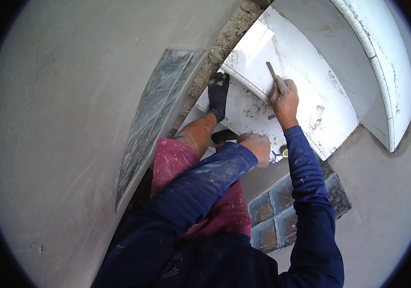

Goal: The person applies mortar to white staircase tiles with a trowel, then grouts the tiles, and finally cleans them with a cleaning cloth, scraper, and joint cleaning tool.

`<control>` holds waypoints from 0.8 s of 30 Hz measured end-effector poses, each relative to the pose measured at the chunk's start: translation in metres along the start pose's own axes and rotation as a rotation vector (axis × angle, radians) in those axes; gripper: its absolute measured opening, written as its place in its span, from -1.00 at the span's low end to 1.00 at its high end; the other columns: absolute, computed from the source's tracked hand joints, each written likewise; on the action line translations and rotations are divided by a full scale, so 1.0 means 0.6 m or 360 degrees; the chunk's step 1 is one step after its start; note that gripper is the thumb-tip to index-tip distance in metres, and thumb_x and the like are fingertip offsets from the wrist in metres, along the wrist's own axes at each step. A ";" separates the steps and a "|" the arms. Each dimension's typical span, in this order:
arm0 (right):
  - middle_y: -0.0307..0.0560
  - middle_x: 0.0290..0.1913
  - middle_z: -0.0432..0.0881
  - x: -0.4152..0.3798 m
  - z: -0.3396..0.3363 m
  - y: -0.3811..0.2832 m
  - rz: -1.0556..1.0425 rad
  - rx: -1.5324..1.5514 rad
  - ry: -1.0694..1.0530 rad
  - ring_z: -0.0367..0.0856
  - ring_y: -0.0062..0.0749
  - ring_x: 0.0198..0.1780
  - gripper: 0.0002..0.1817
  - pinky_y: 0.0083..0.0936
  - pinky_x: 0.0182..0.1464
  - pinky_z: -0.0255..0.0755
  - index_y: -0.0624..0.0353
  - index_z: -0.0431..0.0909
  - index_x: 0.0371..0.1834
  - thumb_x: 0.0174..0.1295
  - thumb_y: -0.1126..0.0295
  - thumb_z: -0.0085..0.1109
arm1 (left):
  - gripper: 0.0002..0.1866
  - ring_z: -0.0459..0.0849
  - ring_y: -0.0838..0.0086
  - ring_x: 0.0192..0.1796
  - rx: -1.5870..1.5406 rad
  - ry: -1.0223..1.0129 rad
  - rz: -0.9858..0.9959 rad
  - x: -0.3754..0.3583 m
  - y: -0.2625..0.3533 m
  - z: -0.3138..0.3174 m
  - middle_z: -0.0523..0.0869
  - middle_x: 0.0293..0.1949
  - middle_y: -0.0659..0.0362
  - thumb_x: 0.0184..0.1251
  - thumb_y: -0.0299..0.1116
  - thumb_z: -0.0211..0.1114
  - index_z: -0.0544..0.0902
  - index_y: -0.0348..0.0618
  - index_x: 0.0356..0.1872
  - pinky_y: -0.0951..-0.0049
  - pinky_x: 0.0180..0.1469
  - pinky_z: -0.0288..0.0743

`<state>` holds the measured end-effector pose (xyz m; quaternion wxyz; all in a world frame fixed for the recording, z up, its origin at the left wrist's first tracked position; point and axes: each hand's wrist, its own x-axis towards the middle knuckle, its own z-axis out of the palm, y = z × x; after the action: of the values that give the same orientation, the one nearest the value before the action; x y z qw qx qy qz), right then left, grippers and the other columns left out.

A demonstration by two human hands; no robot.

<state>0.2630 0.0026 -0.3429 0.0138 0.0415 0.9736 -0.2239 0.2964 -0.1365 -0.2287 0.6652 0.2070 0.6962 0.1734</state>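
My right hand (pixel 285 100) is closed around a thin, flat, brownish strip (pixel 271 71). It points up and away over a white tiled stair tread (pixel 318 91) smeared with grey dirt. The hand is by the tread's rounded front edge (pixel 246 82). Lower down, my left hand (pixel 257 145) is curled with its dusty back toward me. Its fingers are hidden, so I cannot see what is in them. Just right of it are a small blue-and-white item (pixel 275 156) and a yellow-and-black round item (pixel 284 150).
A higher white step (pixel 383 72) curves up at the right. My foot in a black sock (pixel 218 93) rests on the stairs by a rough mortar edge (pixel 229 36). Plastered wall (pixel 71 120) with a grey stone-like panel (pixel 160 110) flanks the left. Glass blocks (pixel 275 211) show below.
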 end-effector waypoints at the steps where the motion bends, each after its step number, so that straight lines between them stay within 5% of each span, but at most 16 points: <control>1: 0.02 -0.31 0.55 0.007 0.007 -0.016 -0.0080 0.0093 -0.0009 0.57 -0.05 -0.19 -0.78 -0.19 -0.20 0.51 0.23 0.68 -0.13 0.16 0.52 0.18 | -0.51 0.69 0.06 0.19 0.0039 -0.0025 -0.0018 0.002 -0.001 0.007 0.73 0.09 -0.10 0.09 -0.31 0.28 0.64 -0.27 0.10 0.06 0.19 0.55; 4: 0.02 -0.27 0.58 0.051 0.077 -0.118 -0.0524 0.0344 -0.0036 0.58 -0.03 -0.14 -0.72 -0.21 -0.09 0.52 0.20 0.67 -0.08 0.14 0.55 0.12 | -0.53 0.72 0.11 0.16 0.0292 -0.0115 0.0014 0.015 0.010 0.017 0.75 0.09 -0.02 0.12 -0.25 0.28 0.71 -0.19 0.09 -0.01 0.11 0.58; 6: 0.07 -0.27 0.56 0.067 0.105 -0.175 -0.0698 0.0253 -0.0448 0.58 0.02 -0.11 -0.82 -0.16 -0.09 0.51 0.17 0.65 -0.23 0.15 0.50 0.07 | -0.51 0.73 0.12 0.14 0.0424 -0.0168 0.0065 0.036 0.004 0.037 0.76 0.09 0.02 0.15 -0.20 0.27 0.73 -0.13 0.11 -0.07 0.08 0.59; 9: 0.06 -0.30 0.54 0.058 0.076 -0.174 -0.0317 0.0355 -0.0043 0.58 0.03 -0.12 -0.86 -0.16 -0.11 0.50 0.18 0.64 -0.29 0.14 0.50 0.10 | -0.49 0.72 0.10 0.16 0.0532 -0.0255 0.0143 0.045 -0.002 0.061 0.75 0.11 0.01 0.16 -0.17 0.26 0.72 -0.12 0.14 -0.11 0.12 0.58; 13: 0.04 -0.35 0.58 -0.023 0.013 -0.039 0.0171 0.0190 0.0036 0.61 -0.03 -0.27 -0.87 -0.19 -0.17 0.51 0.22 0.71 -0.27 0.21 0.45 0.20 | -0.56 0.74 0.12 0.12 0.0287 -0.0055 -0.0031 0.008 0.020 0.024 0.77 0.03 -0.07 0.02 -0.28 0.28 0.75 -0.22 -0.03 0.15 0.17 0.57; 17: 0.10 -0.34 0.65 -0.141 -0.080 0.144 0.0860 0.0018 0.0506 0.65 -0.03 -0.31 -0.85 -0.22 -0.18 0.54 0.29 0.71 -0.23 0.19 0.50 0.20 | -0.59 0.77 0.08 0.04 0.0334 -0.0162 -0.0026 0.015 0.023 0.023 0.79 -0.06 -0.12 0.02 -0.25 0.30 0.76 -0.26 -0.11 0.13 0.10 0.60; 19: 0.12 -0.36 0.66 -0.171 -0.051 0.135 0.0873 0.0239 0.0549 0.66 -0.05 -0.33 -0.85 -0.22 -0.18 0.54 0.31 0.71 -0.25 0.20 0.49 0.20 | -0.58 0.76 0.10 0.06 0.0420 -0.0178 -0.0055 0.019 0.023 0.048 0.79 -0.05 -0.10 0.02 -0.22 0.31 0.77 -0.24 -0.11 0.14 0.11 0.60; 23: 0.08 -0.35 0.56 -0.097 0.058 -0.055 0.0159 0.0446 0.0129 0.58 0.01 -0.29 -0.89 -0.11 -0.17 0.47 0.26 0.65 -0.28 0.21 0.46 0.21 | -0.56 0.75 0.13 0.10 0.0713 -0.0360 0.0088 0.041 0.014 0.092 0.79 -0.03 -0.05 0.02 -0.16 0.33 0.79 -0.21 -0.11 0.17 0.13 0.59; 24: 0.08 -0.33 0.58 -0.088 0.055 -0.063 0.0222 0.0482 0.0170 0.59 0.01 -0.28 -0.89 -0.13 -0.16 0.48 0.26 0.66 -0.27 0.22 0.46 0.22 | -0.56 0.74 0.14 0.12 0.0739 -0.0371 0.0022 0.050 0.007 0.102 0.80 -0.01 0.00 0.03 -0.18 0.30 0.79 -0.19 -0.08 0.17 0.15 0.58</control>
<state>0.3124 -0.0499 -0.3537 -0.0287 0.1224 0.9229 -0.3639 0.3571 -0.1193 -0.2553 0.6743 0.3774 0.6346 -0.0117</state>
